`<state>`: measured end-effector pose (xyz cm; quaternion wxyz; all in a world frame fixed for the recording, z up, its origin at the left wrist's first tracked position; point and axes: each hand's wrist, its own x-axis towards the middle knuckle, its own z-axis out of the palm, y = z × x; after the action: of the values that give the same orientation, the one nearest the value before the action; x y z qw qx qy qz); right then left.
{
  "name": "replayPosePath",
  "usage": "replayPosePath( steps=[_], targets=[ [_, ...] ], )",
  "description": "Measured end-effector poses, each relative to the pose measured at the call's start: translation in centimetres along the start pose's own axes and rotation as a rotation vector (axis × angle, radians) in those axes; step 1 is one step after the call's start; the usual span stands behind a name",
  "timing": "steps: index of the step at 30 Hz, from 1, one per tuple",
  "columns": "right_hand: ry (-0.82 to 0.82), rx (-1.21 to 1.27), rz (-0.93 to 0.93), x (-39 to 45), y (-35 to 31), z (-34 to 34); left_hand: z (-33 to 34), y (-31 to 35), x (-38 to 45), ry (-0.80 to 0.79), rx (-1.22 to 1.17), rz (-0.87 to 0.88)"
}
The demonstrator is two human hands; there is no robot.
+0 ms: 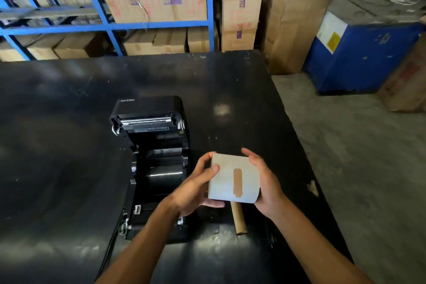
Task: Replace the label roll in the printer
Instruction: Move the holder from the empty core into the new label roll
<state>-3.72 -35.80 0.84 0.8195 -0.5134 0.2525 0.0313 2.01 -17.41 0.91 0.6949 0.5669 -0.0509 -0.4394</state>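
Observation:
A black label printer [152, 159] stands on the black table [69, 145] with its lid swung open away from me, so its roll bay shows. Just right of the printer I hold a full white label roll [235, 177] above the table, a strip of brown tape across its outer wrap. My left hand [196, 187] grips the roll's left end, thumb on its face. My right hand [262, 182] cups the right end. An empty brown cardboard core [238, 218] lies on the table under the roll.
Blue shelving [110, 27] stacked with cardboard boxes runs along the far side. The table's right edge drops to a concrete floor [357, 168]. A tall open carton [295, 23] and a blue machine [359, 48] stand beyond it.

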Motion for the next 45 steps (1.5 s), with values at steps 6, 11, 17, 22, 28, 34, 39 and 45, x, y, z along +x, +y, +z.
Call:
replayPosePath(
  steps=[6, 11, 17, 22, 28, 34, 39, 45],
  targets=[
    [-0.077, -0.077, 0.006, -2.2, -1.5, -0.1, 2.0, -1.8, -1.8, 0.101, 0.014, 0.066],
    [-0.035, -0.523, -0.236, -4.4, -3.0, -0.5, 3.8, -3.9, -2.5, 0.220, -0.049, 0.179],
    [-0.097, -1.277, -0.745, -6.9, -2.3, -2.4, 4.2, -4.7, -3.3, 0.264, -0.071, 0.219],
    [-0.031, -1.304, -0.966, -8.3, -1.7, -2.8, 4.5, -4.9, -3.9, 0.291, -0.032, 0.220],
    [-0.082, -1.381, -0.969, -9.0, -1.8, -2.8, 4.9, -5.6, -4.8, 0.304, 0.036, 0.238],
    [-0.176, -1.424, -1.046, -10.5, -0.4, -3.4, 4.3, -6.5, -5.5, 0.372, -0.076, 0.221],
    [-0.078, -1.217, -0.999, -11.0, 1.6, -4.4, 3.3, -6.9, -6.4, 0.429, -0.065, 0.229],
    [-0.360, -1.448, -0.375, -10.0, 5.2, -7.3, 2.9, -7.6, -7.6, 0.433, -0.085, 0.240]
  ],
)
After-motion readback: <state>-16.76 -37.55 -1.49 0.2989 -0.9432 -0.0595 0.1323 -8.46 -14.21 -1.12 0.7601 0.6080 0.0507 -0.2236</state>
